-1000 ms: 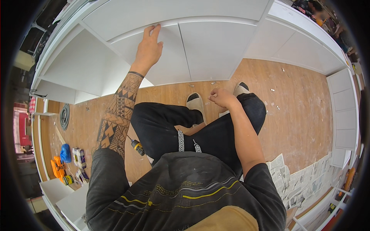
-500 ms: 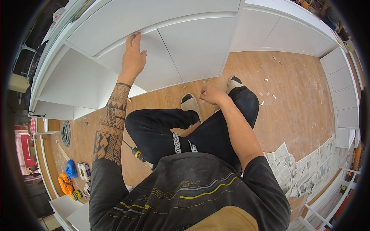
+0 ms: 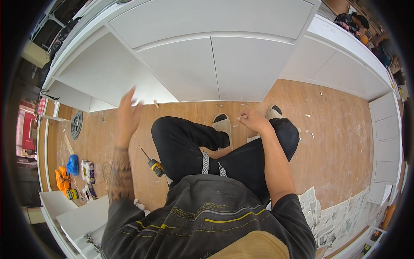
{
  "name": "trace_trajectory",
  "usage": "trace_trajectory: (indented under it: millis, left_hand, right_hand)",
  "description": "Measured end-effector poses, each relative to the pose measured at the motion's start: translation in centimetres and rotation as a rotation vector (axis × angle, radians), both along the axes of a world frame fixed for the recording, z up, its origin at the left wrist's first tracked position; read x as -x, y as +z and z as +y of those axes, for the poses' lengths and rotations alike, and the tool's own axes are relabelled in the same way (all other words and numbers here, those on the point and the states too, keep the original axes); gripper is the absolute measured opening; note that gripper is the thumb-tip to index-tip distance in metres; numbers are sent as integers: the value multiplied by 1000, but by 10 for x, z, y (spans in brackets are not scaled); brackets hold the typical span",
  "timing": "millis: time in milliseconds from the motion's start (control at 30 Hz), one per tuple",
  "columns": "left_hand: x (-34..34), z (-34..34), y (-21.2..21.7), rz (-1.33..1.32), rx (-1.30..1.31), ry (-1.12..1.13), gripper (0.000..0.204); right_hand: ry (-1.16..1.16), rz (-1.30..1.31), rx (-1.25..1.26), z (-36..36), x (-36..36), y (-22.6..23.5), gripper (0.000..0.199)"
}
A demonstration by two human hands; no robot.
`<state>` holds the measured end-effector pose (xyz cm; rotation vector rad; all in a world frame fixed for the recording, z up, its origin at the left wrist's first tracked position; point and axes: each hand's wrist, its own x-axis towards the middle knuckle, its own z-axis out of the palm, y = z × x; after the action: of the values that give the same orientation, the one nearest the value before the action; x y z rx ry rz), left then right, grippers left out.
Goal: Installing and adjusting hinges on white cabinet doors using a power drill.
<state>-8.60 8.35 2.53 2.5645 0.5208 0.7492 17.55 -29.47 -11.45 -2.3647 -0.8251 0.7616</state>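
Note:
My left hand point(image 3: 128, 114) is off the furniture, in front of the open compartment point(image 3: 103, 71) of a white cabinet. Its fingers look apart and hold nothing, though motion blurs them. The cabinet's two lower doors point(image 3: 179, 69) are closed beneath a long closed drawer front point(image 3: 215, 17). Over my right knee, my right hand point(image 3: 255, 122) has its fingers curled together; whether something small is in them is hidden. A yellow and black power drill point(image 3: 155, 167) with a long bit lies on the wooden floor, beside my left leg.
More white cabinets point(image 3: 386, 142) line the right. Newspaper sheets point(image 3: 340, 220) cover floor at the lower right. A coiled hose or cable point(image 3: 76, 125), blue bag point(image 3: 73, 165), orange tool point(image 3: 62, 179) and white panels point(image 3: 84, 218) lie left. Small scraps dot the floor. People point(image 3: 351, 23) are at the far right.
My left hand has left the top edge of the lower door and moved down and left. The view has shifted, showing more of the drawer front. My right hand stays curled above my knee.

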Motion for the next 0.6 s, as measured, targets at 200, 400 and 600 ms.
trace_trajectory:
  millis: [200, 400, 600]
  left_hand:
    - [396, 85, -210, 804, 42, 575, 70]
    - [369, -55, -362, 611, 763, 368, 97]
    - [294, -101, -422, 311, 684, 512, 60]
  right_hand:
    - [-12, -67, -397, 42, 9, 45, 32]
    - [-6, -889, -672, 66, -48, 120, 30]
    - [186, -1000, -649, 127, -53, 154, 33]
